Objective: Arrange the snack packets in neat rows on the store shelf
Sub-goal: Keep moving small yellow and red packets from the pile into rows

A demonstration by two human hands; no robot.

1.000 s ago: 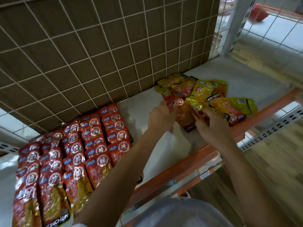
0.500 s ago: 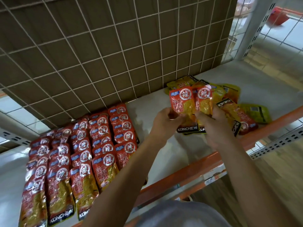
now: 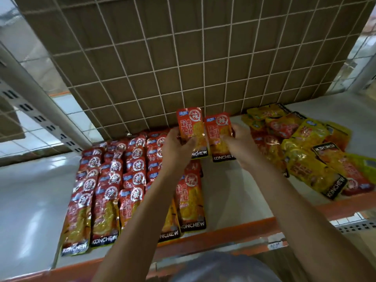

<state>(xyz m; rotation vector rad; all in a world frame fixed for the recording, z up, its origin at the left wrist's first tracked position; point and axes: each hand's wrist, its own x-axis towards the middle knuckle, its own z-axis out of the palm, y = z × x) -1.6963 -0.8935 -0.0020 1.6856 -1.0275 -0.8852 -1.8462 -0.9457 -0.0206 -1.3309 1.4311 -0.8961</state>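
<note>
Above the shelf (image 3: 227, 197), fingers of the left hand (image 3: 179, 151) pinch one red packet (image 3: 190, 124), those of the right hand (image 3: 242, 147) a second packet (image 3: 218, 129); red rows (image 3: 114, 186) lie at eight o'clock, a loose pile (image 3: 305, 151) at three.

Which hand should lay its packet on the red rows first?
Left. The left hand holds its red packet directly over the rightmost row. The right hand holds the other packet farther off, nearer the loose pile.
</note>
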